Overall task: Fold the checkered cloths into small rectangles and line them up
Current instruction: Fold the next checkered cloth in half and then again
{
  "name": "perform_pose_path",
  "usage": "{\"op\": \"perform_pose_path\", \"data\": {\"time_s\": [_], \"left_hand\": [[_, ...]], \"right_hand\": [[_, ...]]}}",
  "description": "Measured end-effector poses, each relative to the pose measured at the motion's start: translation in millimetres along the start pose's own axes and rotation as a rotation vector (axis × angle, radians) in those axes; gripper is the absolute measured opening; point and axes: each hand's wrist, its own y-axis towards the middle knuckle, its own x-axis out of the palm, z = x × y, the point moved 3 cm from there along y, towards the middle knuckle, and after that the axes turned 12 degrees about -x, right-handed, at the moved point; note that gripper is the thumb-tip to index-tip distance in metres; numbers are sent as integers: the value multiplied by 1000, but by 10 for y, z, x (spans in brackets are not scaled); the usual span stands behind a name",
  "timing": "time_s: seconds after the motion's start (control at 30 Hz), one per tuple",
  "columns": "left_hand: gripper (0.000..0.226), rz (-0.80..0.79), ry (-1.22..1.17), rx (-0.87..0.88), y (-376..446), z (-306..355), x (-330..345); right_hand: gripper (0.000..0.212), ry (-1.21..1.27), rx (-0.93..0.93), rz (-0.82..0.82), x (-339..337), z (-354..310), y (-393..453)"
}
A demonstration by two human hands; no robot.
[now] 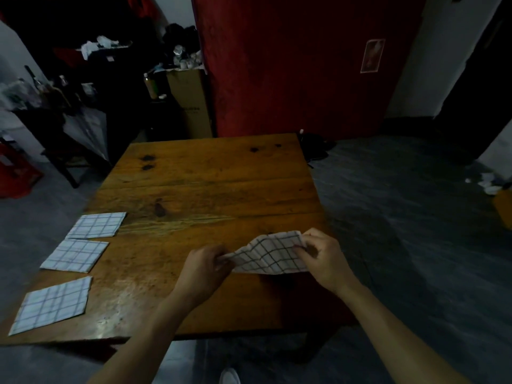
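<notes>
Wooden table (pixel 210 173), head view. Checkered cloth (pixel 270 254), partly folded and rumpled, sits at near right of tabletop, between both hands, raised slightly off the wood at its far edge. Left hand (pixel 206 268): fingers curled, pinching cloth's left corner. Right hand (pixel 322 257): fingers curled, pinching cloth's right edge near far corner. Both forearms enter from bottom of frame. Along table's left edge, 3 finished pieces lie flat in a row, near to far, w/ small gaps, not touching: near folded cloth (pixel 54 304), middle folded cloth (pixel 74 255), far folded cloth (pixel 97 225). All well apart from the hands; bare wood between, w/ dark knots and plank seams. Nothing lies between the held cloth and the row. Surroundings: red panel (pixel 299 65) behind table w/ small poster (pixel 372 55); cardboard box (pixel 189 102) at its left, clutter on top; dark shelving w/ bottles far left, detail too dim to tell. Grey floor (pixel 401 217) at right; white shoe (pixel 230 376) at bottom edge.
</notes>
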Motion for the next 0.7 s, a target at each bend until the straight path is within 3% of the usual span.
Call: {"op": "perform_pose_path", "data": {"time_s": [0.27,0.7], "left_hand": [[8,160,-200,111,-131,171,-442],[20,27,-627,-19,84,89,-562]], "right_hand": [[15,90,-79,35,-226,-98,18],[28,259,27,-33,-157,-40,349]]}}
